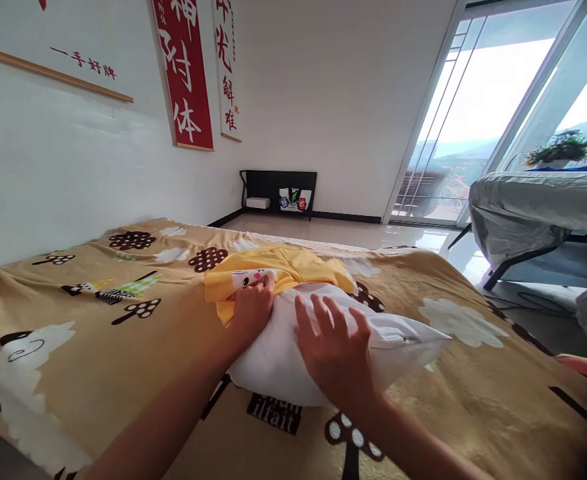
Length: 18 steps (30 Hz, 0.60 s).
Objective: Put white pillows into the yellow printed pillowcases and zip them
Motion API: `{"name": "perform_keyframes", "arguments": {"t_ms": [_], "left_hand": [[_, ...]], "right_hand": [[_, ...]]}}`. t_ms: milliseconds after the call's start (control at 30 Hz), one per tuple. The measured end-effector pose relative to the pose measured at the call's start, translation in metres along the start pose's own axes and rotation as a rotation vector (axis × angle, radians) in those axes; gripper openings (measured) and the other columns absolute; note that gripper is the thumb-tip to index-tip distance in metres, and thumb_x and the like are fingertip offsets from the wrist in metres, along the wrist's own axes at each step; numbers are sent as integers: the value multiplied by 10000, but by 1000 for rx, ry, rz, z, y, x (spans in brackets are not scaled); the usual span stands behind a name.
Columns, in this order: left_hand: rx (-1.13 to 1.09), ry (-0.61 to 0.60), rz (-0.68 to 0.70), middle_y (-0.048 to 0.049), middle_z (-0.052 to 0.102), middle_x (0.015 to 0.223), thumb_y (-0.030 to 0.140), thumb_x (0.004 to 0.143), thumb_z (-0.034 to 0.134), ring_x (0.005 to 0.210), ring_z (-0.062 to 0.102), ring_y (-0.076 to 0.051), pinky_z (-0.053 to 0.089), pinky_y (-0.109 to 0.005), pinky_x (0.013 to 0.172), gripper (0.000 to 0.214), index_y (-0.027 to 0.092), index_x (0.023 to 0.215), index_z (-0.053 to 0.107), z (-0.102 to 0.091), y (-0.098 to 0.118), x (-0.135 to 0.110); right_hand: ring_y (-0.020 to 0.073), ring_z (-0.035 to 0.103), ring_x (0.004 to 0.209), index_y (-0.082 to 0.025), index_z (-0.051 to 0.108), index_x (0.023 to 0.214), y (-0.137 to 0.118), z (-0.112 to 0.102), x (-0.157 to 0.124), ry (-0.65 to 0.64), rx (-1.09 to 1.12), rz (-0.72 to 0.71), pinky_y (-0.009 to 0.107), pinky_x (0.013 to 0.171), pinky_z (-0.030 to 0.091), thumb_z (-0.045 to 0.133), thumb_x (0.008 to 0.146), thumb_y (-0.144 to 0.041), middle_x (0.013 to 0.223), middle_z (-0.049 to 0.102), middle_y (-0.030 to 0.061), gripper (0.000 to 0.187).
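A white pillow (278,360) lies on the patterned tan bedspread (163,373), its pointed corner toward the right. The far end of the pillow goes under a yellow pillowcase (313,267) that has a white cartoon face printed on it. My left hand (254,303) is closed on the near edge of the pillowcase, beside the face print. My right hand (336,350) rests on top of the pillow with its fingers spread. How far the pillow reaches inside the case is hidden under the yellow cloth.
A white wall (63,160) with hanging scrolls (186,80) borders the bed on the left. Beyond the foot stands a low black rack (278,180) with a printed bag (295,200). A plastic-covered piece of furniture (538,207) stands at the right, near glass doors (448,133).
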<state>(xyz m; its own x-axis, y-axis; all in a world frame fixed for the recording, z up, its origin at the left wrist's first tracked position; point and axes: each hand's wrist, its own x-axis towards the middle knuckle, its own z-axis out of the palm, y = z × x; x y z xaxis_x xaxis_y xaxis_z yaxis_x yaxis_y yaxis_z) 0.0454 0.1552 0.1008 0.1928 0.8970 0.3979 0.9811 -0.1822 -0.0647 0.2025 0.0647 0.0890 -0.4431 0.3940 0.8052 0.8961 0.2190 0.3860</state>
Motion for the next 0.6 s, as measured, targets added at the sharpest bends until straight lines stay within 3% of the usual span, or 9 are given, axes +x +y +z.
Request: {"name": "perform_keyframes", "arguments": {"t_ms": [133, 267, 367, 467, 600], "left_hand": [[-31, 4, -6, -129, 706, 874, 128, 920, 331, 782, 691, -259, 480, -322, 645, 313, 146, 1100, 586, 1, 0, 2], [-72, 19, -28, -113, 710, 872, 158, 920, 365, 791, 687, -258, 476, -326, 651, 291, 162, 1101, 593, 2, -6, 4], [-131, 84, -56, -106, 699, 993, 235, 911, 443, 880, 673, -252, 485, -330, 719, 256, 172, 1116, 582, 2, -20, 1], [-213, 230, -95, -91, 676, 992, 233, 872, 505, 930, 645, -245, 481, -323, 780, 178, 170, 1013, 593, 7, -39, -6], [-249, 338, -143, -78, 635, 950, 156, 852, 477, 920, 618, -235, 477, -323, 799, 125, 182, 935, 567, 23, -54, -15]], "right_hand": [[353, 495, 1213, -111, 625, 1186, -34, -16, -26, -24, 144, -144, 519, 978, 330, 486, 900, -275, 1288, 603, 183, 358], [382, 507, 1207, -138, 573, 1274, -54, 10, -35, -17, 131, -205, 538, 939, 329, 467, 907, -268, 1334, 576, 168, 404], [404, 472, 1235, -85, 510, 1339, -45, 31, -19, -99, 107, -241, 530, 915, 331, 483, 900, -297, 1360, 537, 217, 489], [413, 423, 1259, -39, 530, 1293, -26, 38, 3, -241, 154, -196, 539, 917, 332, 518, 880, -350, 1362, 518, 243, 517], [367, 465, 1166, -107, 518, 1315, -3, 38, 23, -363, 186, -144, 520, 874, 352, 535, 886, -402, 1333, 538, 203, 521]]}}
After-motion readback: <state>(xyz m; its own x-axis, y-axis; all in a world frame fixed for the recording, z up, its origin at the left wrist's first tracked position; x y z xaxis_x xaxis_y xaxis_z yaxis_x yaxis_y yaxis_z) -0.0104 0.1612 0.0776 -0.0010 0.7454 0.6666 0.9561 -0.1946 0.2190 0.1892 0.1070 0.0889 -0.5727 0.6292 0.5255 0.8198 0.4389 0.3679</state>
